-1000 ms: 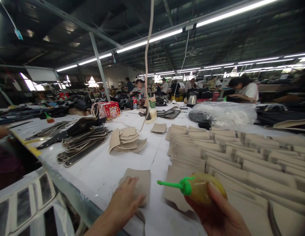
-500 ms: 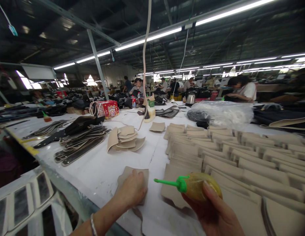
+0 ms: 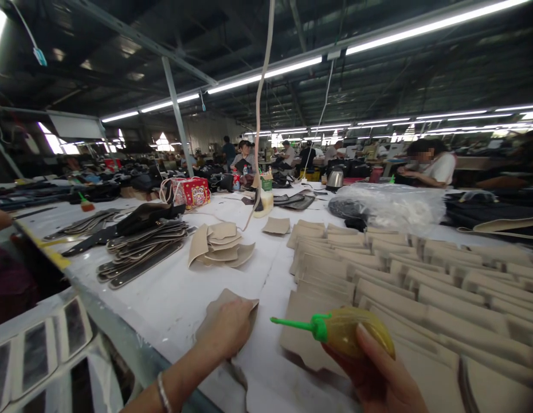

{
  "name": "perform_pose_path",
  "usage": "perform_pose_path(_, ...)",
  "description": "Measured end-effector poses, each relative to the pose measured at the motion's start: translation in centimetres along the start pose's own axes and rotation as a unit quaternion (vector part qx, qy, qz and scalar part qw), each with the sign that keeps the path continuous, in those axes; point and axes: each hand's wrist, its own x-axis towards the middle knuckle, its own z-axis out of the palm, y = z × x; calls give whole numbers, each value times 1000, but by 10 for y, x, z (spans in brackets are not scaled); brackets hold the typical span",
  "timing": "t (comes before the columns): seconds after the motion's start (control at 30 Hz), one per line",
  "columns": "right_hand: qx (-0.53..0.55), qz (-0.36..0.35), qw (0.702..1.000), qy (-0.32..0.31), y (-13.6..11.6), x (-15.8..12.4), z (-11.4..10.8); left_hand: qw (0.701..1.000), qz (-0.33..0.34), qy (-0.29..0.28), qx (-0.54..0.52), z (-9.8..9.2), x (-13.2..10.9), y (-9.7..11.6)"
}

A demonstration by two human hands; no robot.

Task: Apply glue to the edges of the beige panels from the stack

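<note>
My right hand (image 3: pixel 378 367) is wrapped round a squeeze bottle (image 3: pixel 356 332) of yellowish liquid, probably glue. The bottle lies tilted sideways, its long green nozzle pointing left above the table. My left hand (image 3: pixel 234 327) grips a beige leather-like piece (image 3: pixel 210 315) near the table's front edge; its fingertips are partly hidden, and the piece's right edge is bent up. Under my left wrist another beige flap (image 3: pixel 238 376) shows in part. Right of the nozzle lie overlapping beige pieces (image 3: pixel 309 338) in long rows. A small loose pile of beige pieces (image 3: pixel 223 244) sits farther back.
Dark strap-like pieces (image 3: pixel 141 246) are stacked at the left. Behind stand a red patterned box (image 3: pixel 191 192), a whitish container (image 3: pixel 263 203), a kettle (image 3: pixel 334 179) and a plastic bag (image 3: pixel 391 201). A cord (image 3: pixel 260 97) hangs down to the table. Co-workers sit farther back.
The beige piece under my left hand has shifted slightly left and its right edge has bent upward. The bottle stays in my right hand, nearly still. The view has tilted slightly.
</note>
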Motion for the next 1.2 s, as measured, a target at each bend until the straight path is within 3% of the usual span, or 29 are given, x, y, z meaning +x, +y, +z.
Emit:
perform_pose_path(0.1, -74, -49, 996, -3, 0, -1, 7, 997, 60, 17, -35, 6, -8, -10)
perform_pose_path(0.2, -197, -118, 973, -31, 0, 1, 13, 991, 96, 39, -81, 15, -12, -16)
perform_pose_path(0.4, -413, -221, 881, -60, 17, 11, 17, 989, 88, 53, -106, 24, -9, -19)
perform_pose_path(0.73, -542, -361, 743, -154, 40, 41, 18, 990, 76, 49, -107, 29, -9, -20)
perform_pose_path(1.0, -546, -355, 739, -173, 42, 42, 19, 991, 79, 52, -91, 33, -9, -21)
perform_pose_path(1.2, -540, -348, 755, -126, 41, 43, 17, 993, 81, 53, -70, 37, -10, -21)
